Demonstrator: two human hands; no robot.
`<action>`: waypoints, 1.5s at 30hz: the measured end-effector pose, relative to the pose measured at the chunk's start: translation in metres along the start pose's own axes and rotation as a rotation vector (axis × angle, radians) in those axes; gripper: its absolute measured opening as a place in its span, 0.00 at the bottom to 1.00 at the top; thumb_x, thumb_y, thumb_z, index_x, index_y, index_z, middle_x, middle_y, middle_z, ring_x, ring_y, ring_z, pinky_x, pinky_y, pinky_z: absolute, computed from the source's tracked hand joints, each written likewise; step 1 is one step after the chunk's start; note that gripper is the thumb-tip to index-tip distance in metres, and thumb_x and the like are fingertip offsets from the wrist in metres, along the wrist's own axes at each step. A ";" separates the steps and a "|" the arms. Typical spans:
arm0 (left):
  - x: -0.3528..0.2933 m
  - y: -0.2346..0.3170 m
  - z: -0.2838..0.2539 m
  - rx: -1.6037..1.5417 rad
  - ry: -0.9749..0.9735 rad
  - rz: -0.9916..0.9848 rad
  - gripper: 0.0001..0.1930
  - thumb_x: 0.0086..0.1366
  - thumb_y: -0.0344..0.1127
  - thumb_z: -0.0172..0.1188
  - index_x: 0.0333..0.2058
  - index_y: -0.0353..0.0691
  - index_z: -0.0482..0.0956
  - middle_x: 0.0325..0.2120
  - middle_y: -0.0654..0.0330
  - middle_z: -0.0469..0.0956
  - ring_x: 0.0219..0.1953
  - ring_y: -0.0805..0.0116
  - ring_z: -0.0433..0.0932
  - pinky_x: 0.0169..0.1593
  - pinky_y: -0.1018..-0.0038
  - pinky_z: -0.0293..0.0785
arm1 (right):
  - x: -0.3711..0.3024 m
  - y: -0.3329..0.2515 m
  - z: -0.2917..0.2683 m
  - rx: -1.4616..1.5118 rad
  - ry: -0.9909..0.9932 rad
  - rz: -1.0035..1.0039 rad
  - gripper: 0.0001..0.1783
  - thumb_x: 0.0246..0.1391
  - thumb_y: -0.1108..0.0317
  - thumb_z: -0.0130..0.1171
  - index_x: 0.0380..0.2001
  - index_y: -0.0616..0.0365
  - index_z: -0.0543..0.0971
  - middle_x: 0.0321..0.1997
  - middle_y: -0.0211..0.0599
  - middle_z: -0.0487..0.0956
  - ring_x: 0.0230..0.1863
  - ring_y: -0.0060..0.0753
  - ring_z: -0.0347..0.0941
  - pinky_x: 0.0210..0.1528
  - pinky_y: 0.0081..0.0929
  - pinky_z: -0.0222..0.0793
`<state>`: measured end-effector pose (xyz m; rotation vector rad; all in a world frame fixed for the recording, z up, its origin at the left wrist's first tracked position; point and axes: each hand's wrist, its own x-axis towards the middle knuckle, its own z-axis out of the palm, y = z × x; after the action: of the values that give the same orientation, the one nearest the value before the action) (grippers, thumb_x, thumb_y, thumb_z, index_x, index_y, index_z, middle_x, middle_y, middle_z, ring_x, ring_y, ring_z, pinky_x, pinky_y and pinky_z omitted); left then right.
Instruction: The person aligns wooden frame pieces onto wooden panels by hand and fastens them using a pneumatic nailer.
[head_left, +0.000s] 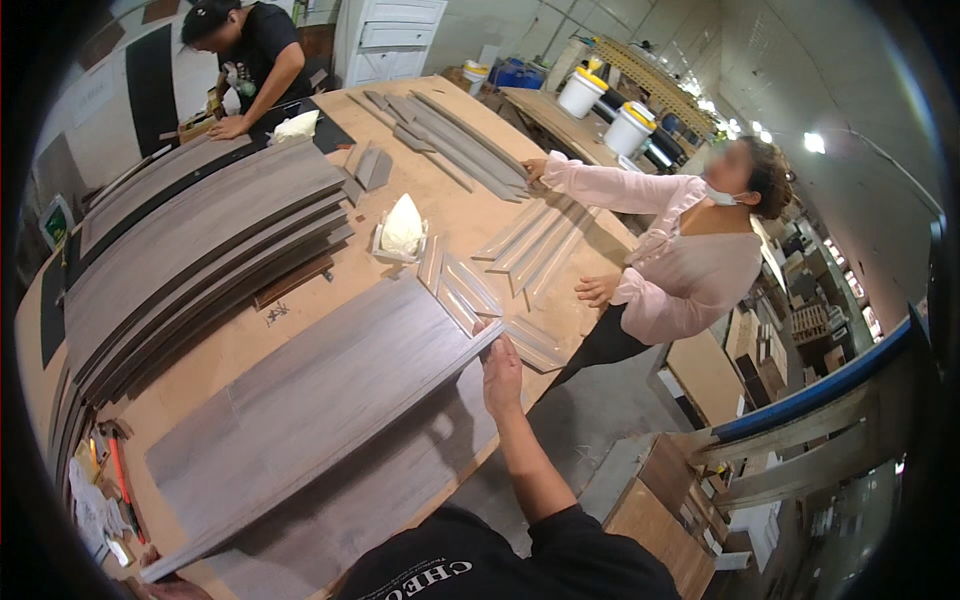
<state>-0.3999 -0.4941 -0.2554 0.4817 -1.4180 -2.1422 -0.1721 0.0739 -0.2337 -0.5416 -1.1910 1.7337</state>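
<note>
A long grey wood-grain board [330, 375] spans the near side of the table, its near long edge raised above another grey panel [370, 480]. My right hand [502, 378] is closed around the board's right near corner. At the lower left, my left hand [172, 588] grips the other end of that edge; much of it is cut off by the picture's rim. Mitred grey trim pieces [462, 290] lie just beyond the right end of the board. A white container with a pale, pointed mass [402, 230] stands behind it.
A tall stack of grey panels [210, 250] fills the table's left side. A red-handled tool [122, 470] lies near the left edge. A person in pink [690, 240] reaches over grey strips [460, 150]; another in black [262, 60] works at the far left. White buckets [582, 92] stand behind.
</note>
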 end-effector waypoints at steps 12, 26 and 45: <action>0.064 -0.087 -0.076 0.177 -0.376 0.152 0.26 0.67 0.54 0.39 0.47 0.35 0.69 0.44 0.51 0.72 0.47 0.59 0.71 0.55 0.63 0.63 | 0.011 -0.018 0.011 -0.058 0.108 0.122 0.17 0.58 0.61 0.50 0.45 0.63 0.74 0.44 0.39 0.76 0.46 0.32 0.70 0.54 0.32 0.61; -0.058 0.056 -0.004 -0.064 -0.085 0.126 0.24 0.70 0.47 0.36 0.32 0.33 0.74 0.29 0.54 0.76 0.39 0.65 0.73 0.51 0.71 0.62 | 0.022 -0.029 -0.006 -0.170 0.251 0.046 0.31 0.61 0.48 0.42 0.60 0.58 0.61 0.65 0.42 0.60 0.66 0.44 0.52 0.62 0.45 0.52; -0.058 0.037 0.009 -0.003 0.045 0.100 0.31 0.69 0.55 0.38 0.57 0.31 0.61 0.54 0.55 0.64 0.58 0.64 0.60 0.61 0.71 0.53 | 0.047 0.025 -0.053 -0.123 0.224 0.070 0.25 0.60 0.60 0.48 0.55 0.65 0.63 0.54 0.42 0.68 0.55 0.34 0.63 0.58 0.29 0.54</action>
<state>-0.3506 -0.4645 -0.2174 0.4452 -1.3849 -2.0417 -0.1643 0.1378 -0.2726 -0.8379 -1.1341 1.6166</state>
